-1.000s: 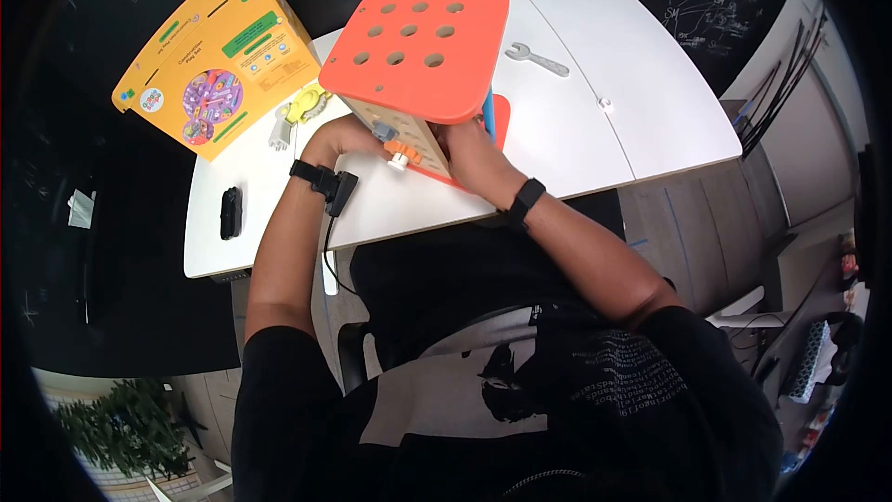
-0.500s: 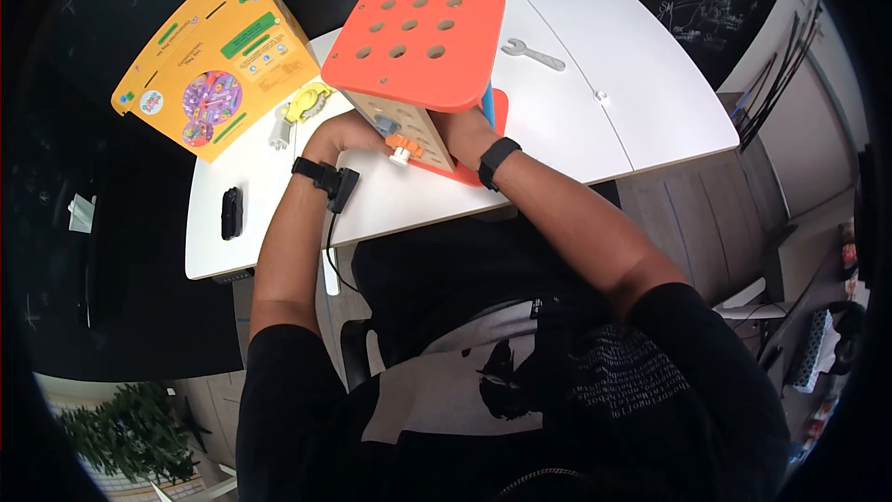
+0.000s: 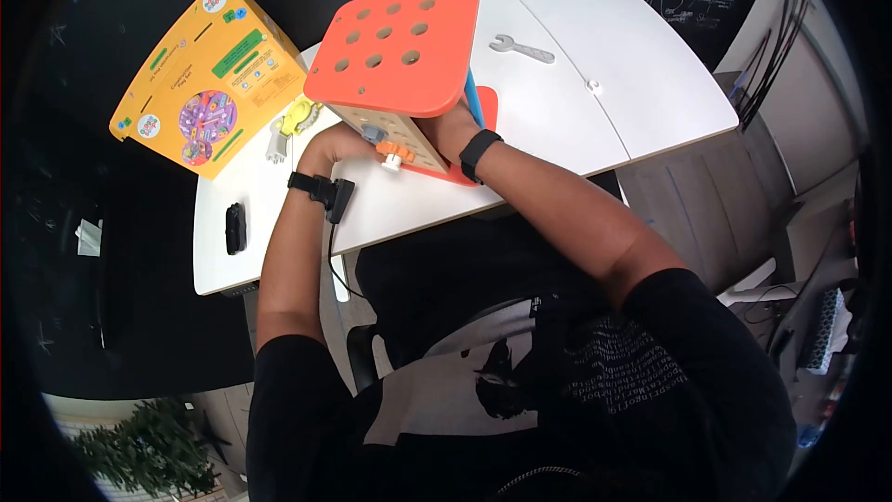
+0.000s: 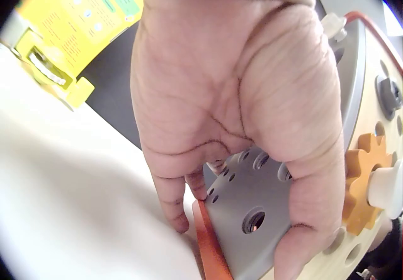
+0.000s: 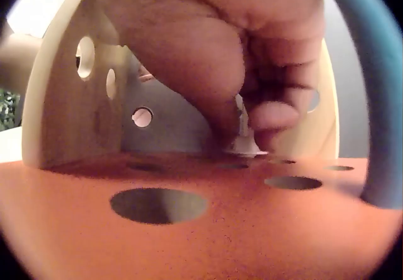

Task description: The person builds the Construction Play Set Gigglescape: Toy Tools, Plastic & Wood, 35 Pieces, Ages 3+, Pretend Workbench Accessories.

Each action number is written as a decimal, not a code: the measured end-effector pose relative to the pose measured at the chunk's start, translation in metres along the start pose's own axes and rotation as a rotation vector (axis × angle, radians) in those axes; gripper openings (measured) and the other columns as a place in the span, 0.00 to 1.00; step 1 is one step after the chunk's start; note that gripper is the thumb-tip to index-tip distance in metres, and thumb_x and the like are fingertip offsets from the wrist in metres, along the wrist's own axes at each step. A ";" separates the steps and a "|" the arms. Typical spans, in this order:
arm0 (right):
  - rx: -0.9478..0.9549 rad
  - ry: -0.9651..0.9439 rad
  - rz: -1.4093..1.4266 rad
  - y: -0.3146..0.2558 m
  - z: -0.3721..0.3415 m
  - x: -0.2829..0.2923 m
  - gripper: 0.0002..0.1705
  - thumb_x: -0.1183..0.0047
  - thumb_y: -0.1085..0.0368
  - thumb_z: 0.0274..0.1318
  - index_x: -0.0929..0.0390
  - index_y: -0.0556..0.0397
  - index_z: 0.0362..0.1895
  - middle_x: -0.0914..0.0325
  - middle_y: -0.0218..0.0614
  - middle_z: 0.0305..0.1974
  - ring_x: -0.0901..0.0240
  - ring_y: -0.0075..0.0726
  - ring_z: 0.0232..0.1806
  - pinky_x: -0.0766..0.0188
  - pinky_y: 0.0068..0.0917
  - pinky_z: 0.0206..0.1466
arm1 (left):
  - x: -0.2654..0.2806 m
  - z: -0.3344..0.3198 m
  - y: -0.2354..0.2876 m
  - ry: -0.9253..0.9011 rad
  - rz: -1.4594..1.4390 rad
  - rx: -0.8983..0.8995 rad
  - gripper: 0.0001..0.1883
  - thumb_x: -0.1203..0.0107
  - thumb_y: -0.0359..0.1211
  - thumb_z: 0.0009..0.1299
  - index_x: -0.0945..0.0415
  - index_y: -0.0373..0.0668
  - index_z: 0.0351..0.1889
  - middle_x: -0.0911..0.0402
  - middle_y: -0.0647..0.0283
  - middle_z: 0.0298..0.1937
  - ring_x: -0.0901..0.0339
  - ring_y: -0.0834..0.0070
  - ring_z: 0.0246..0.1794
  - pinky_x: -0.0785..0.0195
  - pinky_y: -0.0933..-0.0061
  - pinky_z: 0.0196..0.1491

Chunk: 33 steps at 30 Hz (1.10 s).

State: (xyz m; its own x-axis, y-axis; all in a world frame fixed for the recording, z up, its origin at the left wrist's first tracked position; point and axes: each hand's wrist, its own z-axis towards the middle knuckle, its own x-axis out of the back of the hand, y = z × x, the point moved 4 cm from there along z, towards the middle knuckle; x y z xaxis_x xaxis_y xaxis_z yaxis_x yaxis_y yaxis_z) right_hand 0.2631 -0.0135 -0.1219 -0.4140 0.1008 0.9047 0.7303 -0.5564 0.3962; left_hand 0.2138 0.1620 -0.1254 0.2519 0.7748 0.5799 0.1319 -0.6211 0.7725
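A wooden toy workbench box with a red holed top (image 3: 437, 79) stands on the white table. My left hand (image 4: 233, 72) is at its grey side panel (image 4: 236, 251), with thumb and fingers spread along it and some fingertips hidden. Inside the box, my right hand (image 5: 208, 34) pinches a small white peg-like piece (image 5: 247, 145) close over the red base board (image 5: 252, 242). An orange gear (image 4: 356, 179) with a white knob (image 4: 385, 190) and a grey bolt (image 3: 373, 133) sit on the holed wooden front.
A yellow toy package (image 3: 200, 74) stands at the table's left, with a yellow toy piece (image 3: 297, 117) and a grey part (image 3: 277, 143) beside it. A grey wrench (image 3: 522, 48) lies right of the box. A black object (image 3: 235, 228) lies near the left edge.
My right hand has reached further into the box under the red top. The left hand stays at the side panel. The head view has shifted slightly.
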 end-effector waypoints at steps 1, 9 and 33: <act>-0.027 0.003 0.092 0.001 0.001 -0.004 0.22 0.54 0.66 0.71 0.25 0.46 0.67 0.25 0.34 0.67 0.30 0.38 0.70 0.30 0.33 0.64 | -0.001 0.001 0.001 -0.018 -0.006 -0.006 0.35 0.15 0.32 0.45 0.15 0.42 0.55 0.13 0.62 0.56 0.18 0.71 0.54 0.25 0.68 0.60; -0.061 0.244 0.429 0.005 -0.005 0.001 0.20 0.47 0.67 0.67 0.20 0.44 0.62 0.20 0.36 0.63 0.20 0.38 0.63 0.22 0.33 0.57 | -0.001 0.003 -0.006 -0.013 0.020 0.031 0.34 0.16 0.31 0.46 0.15 0.44 0.55 0.13 0.64 0.55 0.17 0.71 0.54 0.25 0.69 0.61; 0.219 -0.015 -0.075 -0.003 -0.006 0.017 0.27 0.45 0.62 0.67 0.25 0.45 0.70 0.27 0.40 0.70 0.33 0.50 0.74 0.28 0.43 0.68 | 0.005 0.008 -0.023 -0.011 -0.045 0.009 0.31 0.17 0.32 0.50 0.16 0.39 0.53 0.13 0.63 0.54 0.18 0.74 0.53 0.24 0.70 0.59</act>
State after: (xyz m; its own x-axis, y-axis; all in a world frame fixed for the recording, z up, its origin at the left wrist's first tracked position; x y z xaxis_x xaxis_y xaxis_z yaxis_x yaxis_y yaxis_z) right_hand 0.2508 -0.0147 -0.1085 -0.4646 0.1481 0.8730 0.7991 -0.3547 0.4854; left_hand 0.2196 0.1788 -0.1423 0.2557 0.8006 0.5419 0.1518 -0.5868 0.7954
